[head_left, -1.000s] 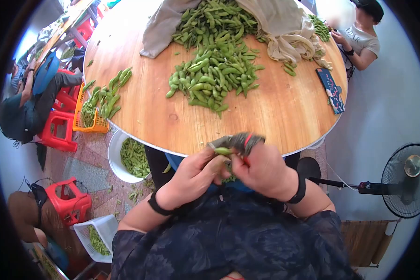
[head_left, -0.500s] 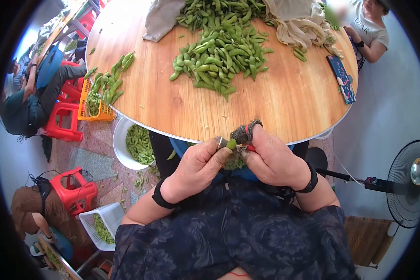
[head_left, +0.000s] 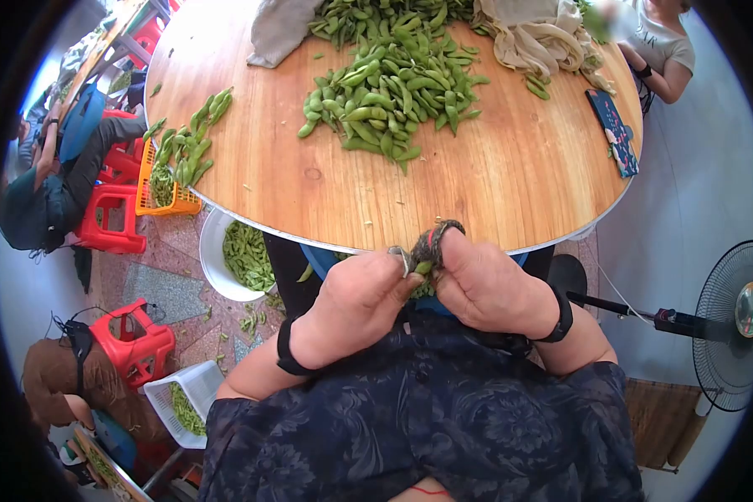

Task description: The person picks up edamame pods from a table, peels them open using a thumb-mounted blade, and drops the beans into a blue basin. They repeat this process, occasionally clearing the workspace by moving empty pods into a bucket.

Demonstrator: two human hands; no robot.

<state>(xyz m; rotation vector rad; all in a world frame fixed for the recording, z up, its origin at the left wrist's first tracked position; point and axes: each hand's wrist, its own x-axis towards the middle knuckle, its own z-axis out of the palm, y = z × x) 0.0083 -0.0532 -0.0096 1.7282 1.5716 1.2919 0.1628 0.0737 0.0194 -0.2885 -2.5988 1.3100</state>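
Note:
Between my hands, just off the table's near edge, is a green edamame pod (head_left: 424, 268), mostly hidden by the fingers. My left hand (head_left: 356, 293) is closed in a pinch on it, with a grey metallic-looking cover on one fingertip. Against the same pod presses my right hand (head_left: 494, 289), closed, its index finger wrapped in a dark, worn finger cover (head_left: 431, 244) with a red band. Beyond the hands, a large heap of edamame pods (head_left: 393, 92) lies on the round wooden table (head_left: 510, 192). Below the hands, a blue container is partly visible.
Loose pods (head_left: 191, 142) lie at the table's left edge, above an orange basket (head_left: 169, 201). A white bucket (head_left: 217, 259) and a white basket (head_left: 163, 410) hold green pieces. A phone (head_left: 612, 134) lies right; a fan (head_left: 728, 326) stands beyond. Other people sit around.
My hands have come closer together, and the dark-covered right finger now sits over the pod, which showed more plainly at my left fingertips before. The view has shifted slightly.

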